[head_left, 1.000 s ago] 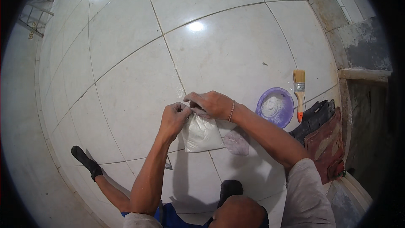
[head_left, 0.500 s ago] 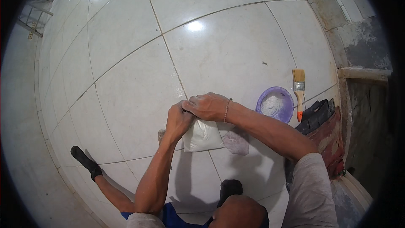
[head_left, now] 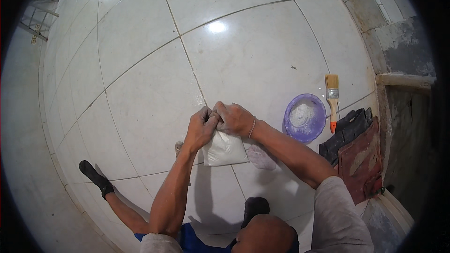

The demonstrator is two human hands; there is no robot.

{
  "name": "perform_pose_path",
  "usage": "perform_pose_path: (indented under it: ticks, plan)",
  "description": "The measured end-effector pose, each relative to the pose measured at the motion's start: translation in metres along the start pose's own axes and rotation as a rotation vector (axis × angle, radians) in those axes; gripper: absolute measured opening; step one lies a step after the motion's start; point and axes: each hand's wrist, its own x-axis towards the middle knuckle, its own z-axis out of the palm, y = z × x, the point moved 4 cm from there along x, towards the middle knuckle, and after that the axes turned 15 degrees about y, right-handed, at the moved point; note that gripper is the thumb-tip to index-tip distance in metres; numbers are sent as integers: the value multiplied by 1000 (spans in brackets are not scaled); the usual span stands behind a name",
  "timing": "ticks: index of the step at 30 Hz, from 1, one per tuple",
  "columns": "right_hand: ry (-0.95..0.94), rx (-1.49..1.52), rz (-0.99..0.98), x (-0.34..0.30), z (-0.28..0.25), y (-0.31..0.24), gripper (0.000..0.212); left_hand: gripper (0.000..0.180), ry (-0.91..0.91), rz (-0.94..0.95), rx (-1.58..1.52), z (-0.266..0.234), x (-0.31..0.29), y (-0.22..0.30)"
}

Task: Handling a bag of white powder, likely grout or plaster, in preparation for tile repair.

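Note:
A clear plastic bag of white powder (head_left: 226, 151) rests on the tiled floor in front of me. Both hands are at its gathered top. My left hand (head_left: 200, 126) is closed, with thumb and fingers pinching the bag's neck. Right beside it, my right hand (head_left: 234, 118) is curled and pinches the same top edge; its fingertips are partly hidden. A powdery pinkish cloth-like lump (head_left: 262, 158) lies against the bag's right side. Just left of my left wrist, a small brownish object (head_left: 178, 148) is mostly covered by my forearm.
To the right stand a purple bowl (head_left: 309, 136) with white powder inside and a paintbrush (head_left: 332, 96) with an orange-tipped handle. Farther right lie a black folded item (head_left: 335, 145) and a worn dark-red piece (head_left: 356, 168) by the wall. A metal rack (head_left: 44, 4) stands far left.
My hands have shifted a little, their knuckles turning so the thumbs show more. The right forearm has dropped lower, uncovering more of the bowl and the dark-red piece.

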Motion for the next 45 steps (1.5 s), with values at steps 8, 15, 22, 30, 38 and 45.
perform_pose_path:
  ticks: [8, 15, 22, 30, 38, 45]
  plan:
    - [192, 193, 460, -10, -11, 12, 27, 14, 147, 125, 254, -13, -16, 46]
    - [397, 205, 576, -25, -3, 3, 28, 10, 339, 263, 401, -3, -38, 63]
    - [531, 249, 568, -35, -2, 1, 32, 21, 427, 148, 236, 3, -35, 51]
    - [560, 356, 632, -42, 4, 8, 30, 23, 361, 77, 146, 1, -27, 37]
    - [466, 225, 468, -35, -1, 3, 32, 29, 317, 52, 90, 0, -23, 27]
    - [415, 39, 178, -36, -1, 0, 33, 34, 193, 186, 86, 1, -10, 27]
